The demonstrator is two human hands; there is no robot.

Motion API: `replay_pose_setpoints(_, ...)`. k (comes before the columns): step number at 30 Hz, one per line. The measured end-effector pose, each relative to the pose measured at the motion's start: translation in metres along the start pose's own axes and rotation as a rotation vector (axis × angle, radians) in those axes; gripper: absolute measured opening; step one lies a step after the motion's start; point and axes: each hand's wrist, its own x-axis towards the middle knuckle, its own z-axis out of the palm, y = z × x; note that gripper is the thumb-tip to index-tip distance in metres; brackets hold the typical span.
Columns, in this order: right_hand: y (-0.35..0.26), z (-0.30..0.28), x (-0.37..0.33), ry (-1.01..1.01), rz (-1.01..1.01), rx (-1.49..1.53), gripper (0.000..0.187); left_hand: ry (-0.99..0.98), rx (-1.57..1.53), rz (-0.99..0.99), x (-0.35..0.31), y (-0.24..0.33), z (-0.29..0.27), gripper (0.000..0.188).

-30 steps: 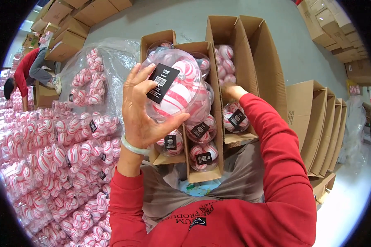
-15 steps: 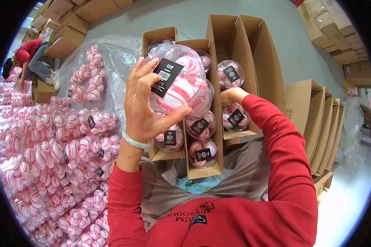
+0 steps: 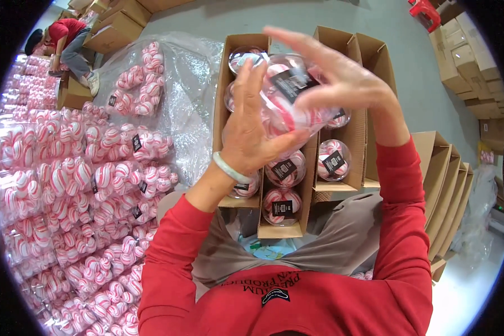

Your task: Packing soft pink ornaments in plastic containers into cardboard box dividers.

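Note:
A clear round plastic tub of red-and-white striped ornaments [image 3: 283, 115] with a black label is raised above the cartons. My left hand [image 3: 249, 131], with a pale bangle at its wrist, holds the tub from its left and near side, thumb across the front. Over the tub's right side is my right hand [image 3: 347, 78], blurred, its fingers stretched out and thumb apart; whether it touches the tub is unclear. Below, similar tubs stand in narrow open cartons: one tub [image 3: 282, 207] in the middle carton [image 3: 281, 231], another [image 3: 334, 160] in the carton to its right.
Flattened-looking open cartons [image 3: 439, 185] lean in a row at right. Stacked packs of striped ornaments [image 3: 67, 179] cover the left floor, beside clear plastic sheeting [image 3: 190, 78]. A co-worker in red [image 3: 67, 33] bends at far left. Stacked boxes [image 3: 465, 56] stand at far right.
My right hand has come up out of the right carton to the raised tub. My left hand and the tub are now farther right in view. The view has shifted slightly.

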Motion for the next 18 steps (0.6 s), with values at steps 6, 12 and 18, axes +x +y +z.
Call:
replay_pose_setpoints(6, -0.017, 0.008, -0.013, -0.118, 0.124, -0.383, 0.106, -0.171, -0.24, -0.103, -0.003, 0.006, 0.009, 0.118)
replay_pose_setpoints(12, -0.013, -0.002, -0.02, -0.096, 0.058, -0.464, 0.095, -0.219, -0.245, -0.101, -0.002, 0.001, 0.012, 0.114)
replay_pose_setpoints(18, -0.037, -0.074, -0.028, 0.229, 0.111, -0.534, 0.071, -0.018, -0.343, -0.415, -0.001, 0.001, -0.007, 0.093)
